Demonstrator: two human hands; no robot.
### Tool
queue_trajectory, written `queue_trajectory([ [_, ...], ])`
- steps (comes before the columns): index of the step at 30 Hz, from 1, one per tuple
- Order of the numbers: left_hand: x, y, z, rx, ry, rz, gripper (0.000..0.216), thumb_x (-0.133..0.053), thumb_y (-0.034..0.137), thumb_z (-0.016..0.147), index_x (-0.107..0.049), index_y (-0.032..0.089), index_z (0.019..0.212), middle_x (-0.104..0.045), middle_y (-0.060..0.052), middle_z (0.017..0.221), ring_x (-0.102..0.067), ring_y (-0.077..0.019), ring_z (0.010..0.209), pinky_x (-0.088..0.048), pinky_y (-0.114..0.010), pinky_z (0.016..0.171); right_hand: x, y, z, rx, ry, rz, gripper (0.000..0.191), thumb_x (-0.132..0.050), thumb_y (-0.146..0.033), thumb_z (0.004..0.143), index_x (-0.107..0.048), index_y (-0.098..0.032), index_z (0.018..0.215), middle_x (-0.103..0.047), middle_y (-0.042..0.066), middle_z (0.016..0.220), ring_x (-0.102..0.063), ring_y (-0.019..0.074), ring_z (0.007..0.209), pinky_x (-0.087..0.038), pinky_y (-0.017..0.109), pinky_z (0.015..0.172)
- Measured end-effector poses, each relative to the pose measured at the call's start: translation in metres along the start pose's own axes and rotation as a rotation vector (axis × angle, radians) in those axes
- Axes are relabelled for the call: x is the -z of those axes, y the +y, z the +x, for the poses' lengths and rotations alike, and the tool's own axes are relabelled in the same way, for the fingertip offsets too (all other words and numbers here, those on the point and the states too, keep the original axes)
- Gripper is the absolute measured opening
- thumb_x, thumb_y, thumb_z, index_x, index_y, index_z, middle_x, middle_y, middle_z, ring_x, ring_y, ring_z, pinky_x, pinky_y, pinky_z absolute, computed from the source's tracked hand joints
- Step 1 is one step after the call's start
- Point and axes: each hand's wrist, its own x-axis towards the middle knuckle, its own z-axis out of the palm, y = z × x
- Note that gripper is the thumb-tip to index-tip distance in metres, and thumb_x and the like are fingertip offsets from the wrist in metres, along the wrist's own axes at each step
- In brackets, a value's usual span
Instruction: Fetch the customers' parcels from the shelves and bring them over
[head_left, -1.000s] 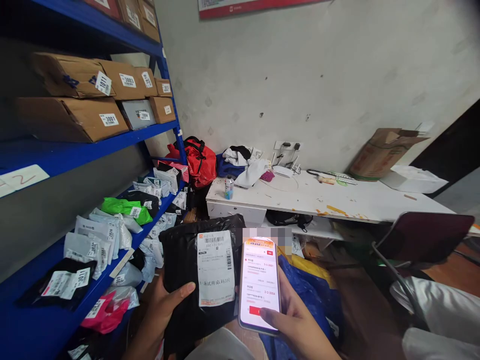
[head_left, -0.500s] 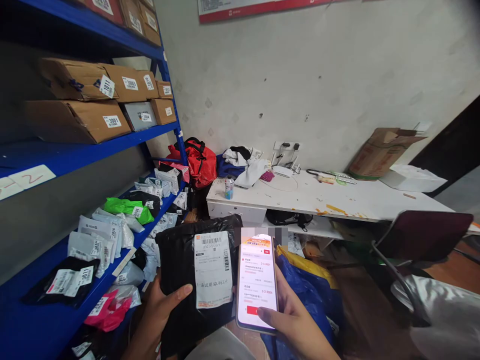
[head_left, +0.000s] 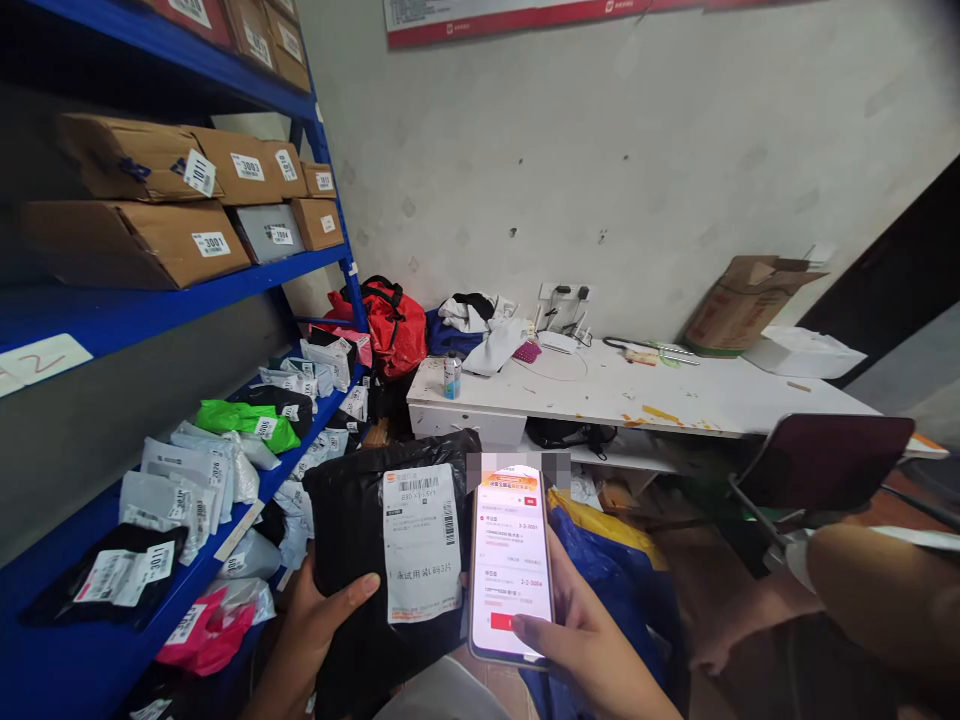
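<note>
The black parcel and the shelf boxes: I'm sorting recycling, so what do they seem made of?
The black parcel looks like thin glossy plastic film: it wrinkles and shines. The shelf boxes look like matte brown corrugated cardboard, with folded flaps and dented edges.

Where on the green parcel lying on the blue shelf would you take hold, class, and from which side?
Grip the green parcel across its puffed middle, coming from the open aisle side and above. It lies flat on the blue shelf, soft and long, with grey bags crowding its near end.
</note>
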Motion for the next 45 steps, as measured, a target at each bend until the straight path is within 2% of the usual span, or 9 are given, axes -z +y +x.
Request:
queue_trajectory([
  [8,-0.005,0.001,0.004,0.04,0.058,-0.013,0.089,-0.086,0.038,0.046,-0.052,0.021,0.126,-0.069,-0.01,0.105,-0.064,-0.0324,0.1,-0.055,-0.04,0.085,-0.011,-0.01,0.003,0.015,0.026,-0.048,0.094,-0.078,-0.022,0.063,-0.022,-0.028,0.138,-0.061,0.011,0.125,-0.061,0.0268,0.108,-0.048,0.042,0.089],
  [14,-0.004,0.004,0.011,0.201,0.096,0.027,0.087,-0.086,0.029,0.045,-0.053,0.028,0.125,-0.072,-0.004,0.093,-0.067,-0.0286,0.089,-0.059,-0.032,0.066,-0.013,-0.013,0.004,0.057,0.0,-0.06,0.084,-0.076,-0.021,0.064,-0.029,-0.026,0.132,-0.063,0.01,0.12,-0.063,0.0263,0.104,-0.049,0.039,0.081],
  [20,-0.005,0.007,0.013,0.243,0.152,0.053,0.084,-0.083,0.025,0.051,-0.05,0.032,0.128,-0.07,-0.001,0.083,-0.068,-0.0252,0.073,-0.059,-0.03,0.057,-0.012,-0.014,0.003,0.07,0.014,-0.005,0.087,-0.076,-0.015,0.062,-0.027,-0.025,0.132,-0.061,0.009,0.123,-0.062,0.0227,0.106,-0.044,0.041,0.093],
  [25,-0.011,0.007,0.011,0.238,0.109,0.064,0.076,-0.083,0.028,0.052,-0.054,0.03,0.123,-0.07,-0.003,0.093,-0.066,-0.0272,0.092,-0.059,-0.03,0.068,-0.01,-0.016,0.003,0.049,0.002,0.003,0.091,-0.078,-0.015,0.056,-0.03,-0.025,0.132,-0.062,0.01,0.12,-0.062,0.025,0.104,-0.047,0.038,0.083],
  [29,-0.015,0.003,0.013,0.21,0.087,0.08,0.088,-0.086,0.022,0.039,-0.054,0.027,0.122,-0.07,-0.003,0.089,-0.066,-0.0303,0.093,-0.058,-0.036,0.075,-0.007,-0.019,-0.002,0.058,0.014,0.014,0.09,-0.079,-0.014,0.055,-0.031,-0.025,0.131,-0.064,0.008,0.115,-0.063,0.0233,0.101,-0.047,0.036,0.082],
  [33,-0.023,-0.001,0.01,0.219,0.095,0.117,0.08,-0.084,0.028,0.044,-0.056,0.024,0.119,-0.07,-0.005,0.087,-0.066,-0.0319,0.093,-0.054,-0.045,0.086,-0.002,-0.022,-0.011,0.085,0.012,0.052,0.085,-0.077,-0.014,0.057,-0.033,-0.026,0.128,-0.068,0.005,0.105,-0.067,0.0219,0.092,-0.047,0.038,0.082],
  [37,-0.036,-0.001,-0.004,0.166,0.076,0.144,0.077,-0.082,0.035,0.048,-0.056,0.026,0.119,-0.07,-0.006,0.095,-0.064,-0.0337,0.099,-0.047,-0.052,0.095,0.002,-0.024,-0.019,0.083,0.144,0.112,0.063,-0.075,-0.024,0.064,-0.045,-0.025,0.12,-0.071,0.002,0.094,-0.068,0.0223,0.086,-0.049,0.036,0.077],
  [40,-0.046,-0.004,-0.017,0.136,0.111,0.161,0.078,-0.082,0.038,0.047,-0.057,0.025,0.119,-0.07,-0.007,0.097,-0.063,-0.0354,0.1,-0.048,-0.052,0.094,0.01,-0.023,-0.028,0.11,0.266,0.145,0.05,-0.069,-0.039,0.072,-0.05,-0.026,0.116,-0.07,0.003,0.101,-0.067,0.0229,0.088,-0.049,0.035,0.075],
  [45,-0.058,-0.017,-0.042,0.096,0.107,0.149,0.081,-0.082,0.041,0.049,-0.054,0.027,0.123,-0.068,-0.007,0.106,-0.06,-0.0353,0.106,-0.046,-0.052,0.096,0.028,-0.022,-0.05,0.105,0.323,0.176,0.063,-0.072,-0.04,0.07,-0.046,-0.026,0.125,-0.069,0.003,0.106,-0.066,0.0229,0.088,-0.048,0.034,0.075],
])
